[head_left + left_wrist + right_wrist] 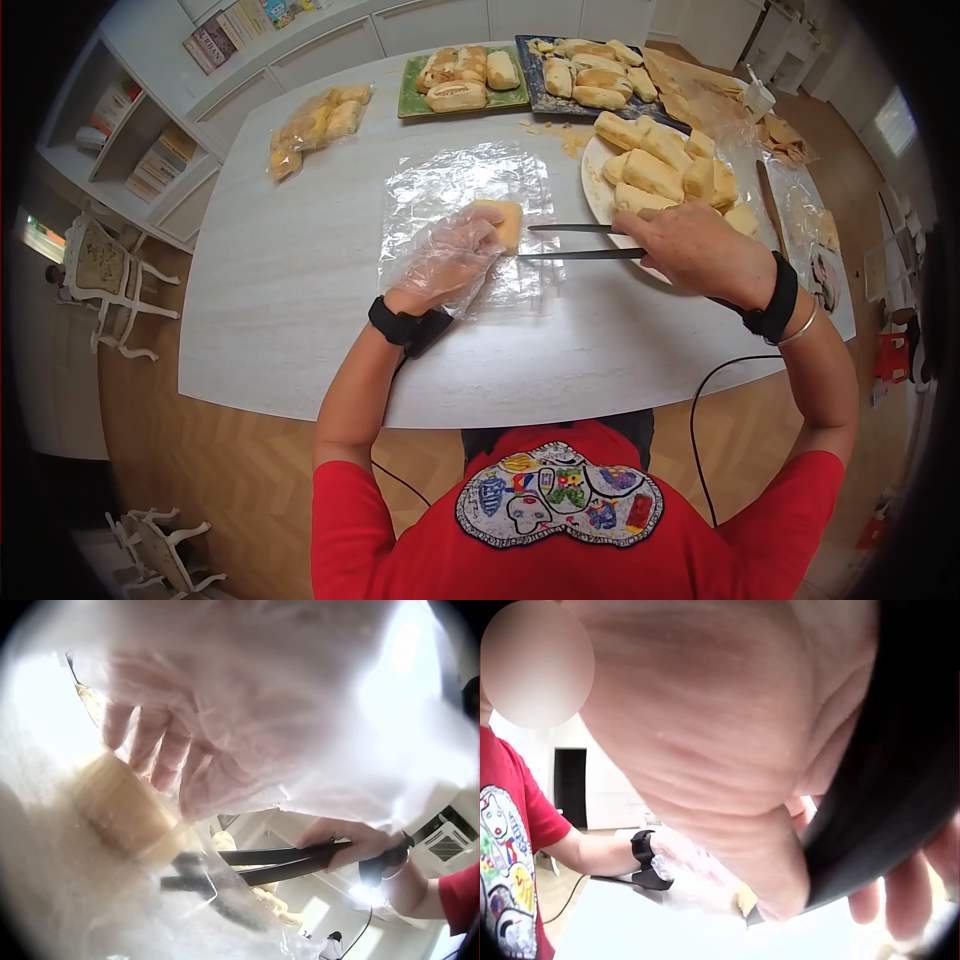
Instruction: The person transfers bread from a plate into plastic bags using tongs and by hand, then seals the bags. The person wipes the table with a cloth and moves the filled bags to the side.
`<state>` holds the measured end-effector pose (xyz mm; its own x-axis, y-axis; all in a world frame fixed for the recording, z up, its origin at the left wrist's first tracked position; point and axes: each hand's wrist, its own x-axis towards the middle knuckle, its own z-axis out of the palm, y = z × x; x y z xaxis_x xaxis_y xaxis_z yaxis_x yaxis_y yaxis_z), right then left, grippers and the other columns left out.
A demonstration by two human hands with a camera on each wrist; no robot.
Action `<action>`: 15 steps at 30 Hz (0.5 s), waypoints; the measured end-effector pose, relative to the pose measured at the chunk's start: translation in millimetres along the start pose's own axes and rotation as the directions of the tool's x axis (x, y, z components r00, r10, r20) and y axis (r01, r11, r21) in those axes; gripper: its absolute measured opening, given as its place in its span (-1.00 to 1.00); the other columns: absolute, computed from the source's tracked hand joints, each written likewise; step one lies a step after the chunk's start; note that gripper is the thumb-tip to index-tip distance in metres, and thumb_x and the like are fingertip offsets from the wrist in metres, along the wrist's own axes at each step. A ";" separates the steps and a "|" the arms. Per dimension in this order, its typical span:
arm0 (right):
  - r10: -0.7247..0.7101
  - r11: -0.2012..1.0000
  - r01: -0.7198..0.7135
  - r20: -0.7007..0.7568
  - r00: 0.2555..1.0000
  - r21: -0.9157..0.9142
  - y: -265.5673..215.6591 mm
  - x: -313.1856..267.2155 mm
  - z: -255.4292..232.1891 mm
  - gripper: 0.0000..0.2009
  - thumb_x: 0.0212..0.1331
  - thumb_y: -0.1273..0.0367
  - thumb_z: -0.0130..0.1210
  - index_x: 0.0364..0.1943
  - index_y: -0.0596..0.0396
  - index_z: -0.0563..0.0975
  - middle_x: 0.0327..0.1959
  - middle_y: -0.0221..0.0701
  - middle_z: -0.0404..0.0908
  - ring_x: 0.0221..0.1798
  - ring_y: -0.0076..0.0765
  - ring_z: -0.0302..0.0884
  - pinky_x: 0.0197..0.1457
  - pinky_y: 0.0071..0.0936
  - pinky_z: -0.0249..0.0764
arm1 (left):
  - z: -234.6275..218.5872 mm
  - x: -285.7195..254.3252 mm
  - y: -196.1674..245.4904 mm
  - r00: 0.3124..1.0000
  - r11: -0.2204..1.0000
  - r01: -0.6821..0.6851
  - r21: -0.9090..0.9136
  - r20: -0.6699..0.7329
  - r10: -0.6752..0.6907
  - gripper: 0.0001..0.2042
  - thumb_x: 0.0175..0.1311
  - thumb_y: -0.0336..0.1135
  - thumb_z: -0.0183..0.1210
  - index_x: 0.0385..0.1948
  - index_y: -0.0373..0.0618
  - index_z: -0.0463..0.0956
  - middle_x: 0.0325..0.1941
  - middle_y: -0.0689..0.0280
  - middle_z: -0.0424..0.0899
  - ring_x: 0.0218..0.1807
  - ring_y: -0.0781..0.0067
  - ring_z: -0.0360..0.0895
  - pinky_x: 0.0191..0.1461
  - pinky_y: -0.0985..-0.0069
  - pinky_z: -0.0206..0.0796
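Thin clear plastic covers my left hand (450, 255), whose fingers hold a pale yellow bread piece (510, 225) over a flat clear plastic sheet (425, 190). Seen from the left wrist, the bread (124, 806) sits just below the fingertips (142, 754), and hazy plastic partly veils it. My right hand (690, 250) grips black tongs (585, 254). Their two arms stand apart, with the tips close to the bread's right edge; plastic blurs those tips in the left wrist view. The right wrist view shows the thumb (780, 889) pressing along the dark tongs.
A white plate (592, 180) piled with bread rolls stands right of the sheet. Farther back are a green tray (410, 90) and a dark blue tray (535, 95), both with bread. Bagged bread (320, 125) lies back left. A cable (715, 380) runs off the table's front edge.
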<state>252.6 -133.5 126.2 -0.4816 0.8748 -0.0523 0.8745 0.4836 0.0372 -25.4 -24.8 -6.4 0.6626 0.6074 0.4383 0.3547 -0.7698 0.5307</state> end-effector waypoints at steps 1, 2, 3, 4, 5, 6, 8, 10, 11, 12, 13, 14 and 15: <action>0.029 1.000 -0.029 0.025 0.999 0.002 1.7 -1.7 -1.8 -0.82 0.10 0.39 0.16 -0.25 0.16 0.50 -0.48 -0.21 0.59 -0.35 0.00 0.60 -0.24 -0.15 0.47 | -0.6 -0.2 -0.1 1.000 1.000 0.001 0.002 -0.001 -0.001 -0.89 0.20 -0.36 0.22 -0.33 -0.14 0.50 -0.04 0.17 0.62 -0.18 0.11 0.59 -0.10 0.34 0.45; 0.059 0.998 -0.059 0.050 0.997 0.004 2.1 -2.5 -4.7 -0.81 0.10 0.38 0.17 -0.24 0.16 0.50 -0.48 -0.20 0.59 -0.35 0.02 0.59 -0.24 -0.14 0.47 | -1.1 -0.1 0.2 1.000 1.000 0.008 -0.019 0.004 -0.008 -0.89 0.21 -0.35 0.21 -0.32 -0.14 0.50 -0.04 0.17 0.62 -0.18 0.11 0.59 -0.10 0.34 0.45; 0.059 0.998 -0.059 0.050 0.997 0.005 1.0 -3.1 -9.9 -0.81 0.10 0.38 0.17 -0.24 0.16 0.50 -0.48 -0.20 0.59 -0.35 0.02 0.59 -0.24 -0.14 0.47 | -1.3 -0.1 0.5 1.000 0.999 0.016 -0.040 0.011 -0.015 -0.88 0.21 -0.35 0.21 -0.30 -0.13 0.50 -0.04 0.17 0.62 -0.18 0.10 0.59 -0.11 0.33 0.45; 0.100 0.995 -0.099 0.091 0.991 -0.017 -1.5 -3.6 -17.7 -0.81 0.11 0.37 0.17 -0.25 0.16 0.49 -0.46 -0.19 0.59 -0.34 0.01 0.59 -0.24 -0.14 0.47 | -1.4 -0.2 1.2 1.000 0.999 0.015 -0.041 0.012 -0.015 -0.88 0.21 -0.35 0.21 -0.30 -0.13 0.50 -0.04 0.17 0.62 -0.18 0.10 0.59 -0.11 0.33 0.45; 0.142 0.990 -0.138 0.130 0.981 -0.041 -2.7 -3.9 -21.9 -0.81 0.12 0.36 0.18 -0.26 0.16 0.49 -0.45 -0.18 0.59 -0.33 0.01 0.59 -0.23 -0.14 0.47 | -1.5 -0.1 2.2 0.999 0.999 0.037 -0.027 0.018 -0.037 -0.88 0.21 -0.35 0.20 -0.29 -0.13 0.50 -0.05 0.17 0.62 -0.18 0.10 0.59 -0.11 0.33 0.45; 0.143 0.989 -0.139 0.131 0.981 -0.042 -0.8 -5.8 -21.2 -0.81 0.12 0.36 0.18 -0.26 0.16 0.49 -0.45 -0.18 0.59 -0.33 0.01 0.59 -0.23 -0.14 0.47 | -1.4 0.0 2.7 0.998 0.998 0.060 -0.014 0.024 -0.059 -0.87 0.21 -0.35 0.20 -0.27 -0.13 0.50 -0.05 0.16 0.62 -0.18 0.09 0.59 -0.11 0.32 0.45; 0.073 0.996 -0.072 0.030 0.997 -0.054 5.9 -12.2 -18.3 -0.81 0.11 0.34 0.19 -0.31 0.15 0.48 -0.44 -0.18 0.60 -0.30 0.00 0.59 -0.21 -0.15 0.46 | -0.4 0.0 1.1 0.999 0.999 0.048 0.005 0.019 -0.048 -0.85 0.21 -0.35 0.21 -0.25 -0.14 0.50 -0.06 0.16 0.62 -0.17 0.09 0.59 -0.11 0.32 0.45; 0.105 0.992 -0.104 0.022 0.994 -0.070 8.7 -16.0 -17.7 -0.81 0.11 0.33 0.19 -0.31 0.14 0.49 -0.43 -0.20 0.60 -0.29 -0.01 0.59 -0.21 -0.15 0.46 | 1.5 -0.7 -1.3 0.999 0.999 0.037 0.023 0.013 -0.037 -0.84 0.21 -0.34 0.21 -0.23 -0.14 0.51 -0.07 0.15 0.63 -0.17 0.09 0.59 -0.11 0.32 0.45; 0.138 0.987 -0.137 0.014 0.990 -0.086 8.9 -17.1 -17.6 -0.81 0.11 0.32 0.20 -0.32 0.13 0.50 -0.42 -0.21 0.61 -0.28 -0.01 0.59 -0.20 -0.16 0.45 | 2.9 -1.3 -2.7 1.000 1.000 0.010 0.021 -0.002 -0.010 -0.84 0.21 -0.34 0.21 -0.22 -0.14 0.51 -0.08 0.15 0.63 -0.17 0.08 0.59 -0.11 0.32 0.45; 0.138 0.987 -0.137 0.014 0.990 -0.086 8.5 -17.5 -17.8 -0.81 0.11 0.32 0.20 -0.32 0.13 0.50 -0.42 -0.21 0.61 -0.28 -0.01 0.59 -0.20 -0.16 0.45 | 3.5 -1.5 -3.3 1.000 1.000 -0.018 0.019 -0.017 0.019 -0.83 0.22 -0.34 0.20 -0.21 -0.14 0.50 -0.08 0.15 0.63 -0.16 0.08 0.59 -0.11 0.31 0.45; 0.138 0.987 -0.137 0.008 0.990 -0.079 8.2 -18.1 -18.3 -0.82 0.11 0.33 0.19 -0.33 0.13 0.50 -0.40 -0.22 0.61 -0.28 -0.01 0.59 -0.20 -0.16 0.45 | 3.2 -1.4 -2.5 1.000 1.000 -0.019 0.020 -0.017 0.020 -0.83 0.22 -0.34 0.20 -0.21 -0.14 0.50 -0.08 0.15 0.63 -0.16 0.08 0.59 -0.11 0.31 0.45; 0.137 0.988 -0.137 0.001 0.991 -0.071 8.0 -18.7 -18.7 -0.83 0.12 0.33 0.18 -0.34 0.13 0.50 -0.39 -0.23 0.61 -0.28 0.00 0.59 -0.20 -0.15 0.45 | 2.8 -1.6 -1.2 1.000 1.000 0.018 -0.007 0.001 -0.018 -0.84 0.22 -0.35 0.19 -0.22 -0.14 0.50 -0.08 0.15 0.63 -0.15 0.08 0.59 -0.09 0.31 0.44; 0.138 0.988 -0.138 0.000 0.990 -0.072 7.4 -18.5 -18.0 -0.83 0.12 0.33 0.18 -0.34 0.13 0.50 -0.39 -0.23 0.61 -0.28 0.00 0.59 -0.20 -0.15 0.45 | 2.4 -1.7 0.1 0.998 0.998 0.055 -0.033 0.021 -0.055 -0.85 0.23 -0.35 0.18 -0.22 -0.14 0.50 -0.07 0.15 0.63 -0.13 0.08 0.59 -0.08 0.31 0.44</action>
<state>267.0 -145.6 145.4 -0.3565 0.9332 -0.0462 0.9259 0.3595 0.1159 -24.9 -26.4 -8.8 0.6557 0.6443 0.3936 0.3688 -0.7282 0.5776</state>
